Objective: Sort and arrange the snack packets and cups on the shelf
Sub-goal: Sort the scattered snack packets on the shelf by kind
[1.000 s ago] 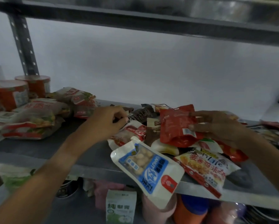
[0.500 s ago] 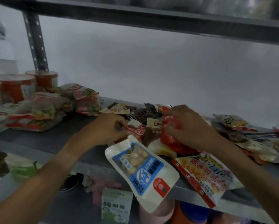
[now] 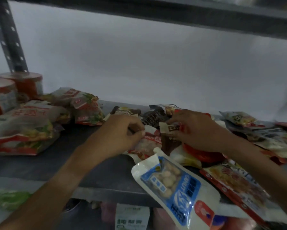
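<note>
Sorting looks to me only partly done. At the far left of the shelf (image 3: 96, 171) two orange cups (image 3: 21, 83) stand together by the upright post, and beside them the large noodle packets (image 3: 28, 127) lie stacked in a rough group; I read that corner as already arranged. The middle and right are another matter: a loose heap of small packets, overlapping at odd angles, and further packets scattered flat toward the right edge (image 3: 239, 118).

My left hand (image 3: 121, 135) is curled, its fingertips pinching the edge of a white and red packet (image 3: 149, 141) in the heap. My right hand (image 3: 196, 130) grips a small brown and cream sachet (image 3: 170, 133) between thumb and fingers, and its palm rests on a red packet (image 3: 202, 155) underneath. A blue and white pouch (image 3: 179, 188) hangs over the shelf's front lip, and an orange-bordered packet (image 3: 235, 183) lies just beside it, also overhanging.

I judge most of the work remains: the heap needs separating by kind, and the overhanging pouch could slip off.
</note>
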